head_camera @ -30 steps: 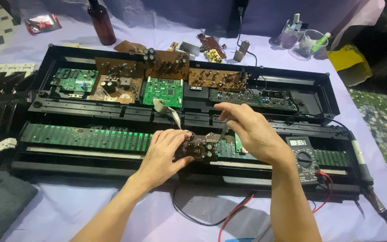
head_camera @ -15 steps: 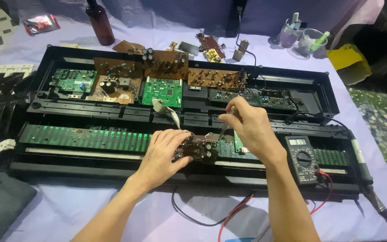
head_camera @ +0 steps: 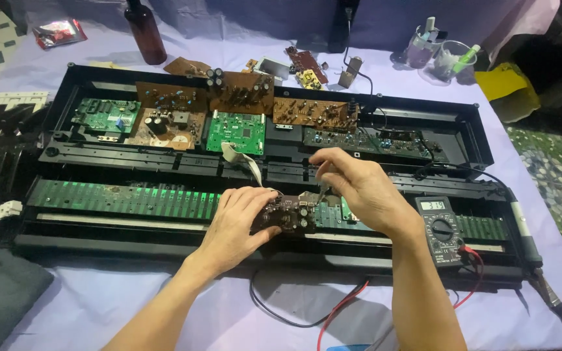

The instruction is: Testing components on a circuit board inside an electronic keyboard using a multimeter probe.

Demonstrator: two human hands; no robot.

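Head view: two bare hands work on a small brown circuit board point(head_camera: 287, 216) over an opened black keyboard chassis point(head_camera: 469, 123).

Left hand point(head_camera: 239, 218) lies on the small board's left end, fingers curled and gripping it; the board, studded with dark cylindrical capacitors, sits at the frame's centre on a long green ribbed strip point(head_camera: 118, 198). Right hand point(head_camera: 359, 188), at 3 o'clock of the board, pinches a thin metal tool point(head_camera: 323, 192) whose tip meets the board's upper right edge. A flat grey ribbon cable point(head_camera: 242, 162) curves in from 12 o'clock. Green and brown boards point(head_camera: 235, 130) fill the chassis at 12 o'clock. A black digital multimeter point(head_camera: 440, 231) rests at 3 o'clock, red and black leads point(head_camera: 333, 312) trailing to 6 o'clock across lilac cloth point(head_camera: 216, 318). A brown bottle point(head_camera: 144, 32) stands at 11 o'clock.
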